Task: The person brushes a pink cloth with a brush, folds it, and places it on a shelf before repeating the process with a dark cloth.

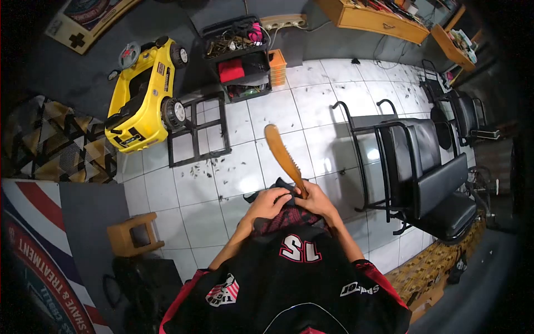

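Close to my body, both hands meet around a dark cloth (285, 186). My left hand (268, 204) has its fingers bent over the cloth from the left side. On the right, my right hand (316, 200) is closed around the lower end of an orange-brown curved wooden piece (283, 155) with a toothed edge, which points up and away from me. The fingers of my right hand also touch the dark cloth. What lies under the fingers is partly hidden.
A yellow toy car (146, 94) stands at the upper left beside a black frame (227, 131). Black shelves (236, 55) hold small items. Black barber chairs (428, 183) stand at the right, a wooden stool (130, 236) at the lower left. Dark hair bits lie on the tiles.
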Motion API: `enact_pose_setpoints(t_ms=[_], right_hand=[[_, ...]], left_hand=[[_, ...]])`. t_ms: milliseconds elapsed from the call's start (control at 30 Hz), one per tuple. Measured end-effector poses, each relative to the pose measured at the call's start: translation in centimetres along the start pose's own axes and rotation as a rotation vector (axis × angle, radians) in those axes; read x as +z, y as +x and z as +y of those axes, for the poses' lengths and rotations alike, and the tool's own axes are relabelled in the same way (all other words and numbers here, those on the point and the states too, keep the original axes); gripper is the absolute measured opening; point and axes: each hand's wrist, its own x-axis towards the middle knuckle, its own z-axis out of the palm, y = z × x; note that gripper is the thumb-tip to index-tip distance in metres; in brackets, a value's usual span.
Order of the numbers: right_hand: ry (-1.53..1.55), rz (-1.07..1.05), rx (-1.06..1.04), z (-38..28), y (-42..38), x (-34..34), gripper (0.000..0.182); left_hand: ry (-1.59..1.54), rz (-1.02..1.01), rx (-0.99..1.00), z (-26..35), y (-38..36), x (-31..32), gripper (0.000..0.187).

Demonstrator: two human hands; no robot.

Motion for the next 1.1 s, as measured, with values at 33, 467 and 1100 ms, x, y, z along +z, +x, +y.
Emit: enact_pose_setpoints(t_ms=[33, 467, 1100], right_hand=[[-0.032, 0.043, -0.055, 0.2, 0.1, 0.0, 0.017], [-0.037, 0.581, -0.448, 0.0, 0.4, -0.2, 0.013], [-0.029, 0.454, -0.033, 2.7, -0.1, 0.6, 0.035]], left_hand=[[0.036, -0.014, -0.003, 0.0, 0.1, -0.1, 0.019], [-0.045, 0.230, -0.430, -1.5, 0.6, 1.5, 0.020], [-0.931, 0.405, -0.571, -2.4, 2.4, 1.6, 0.039]])
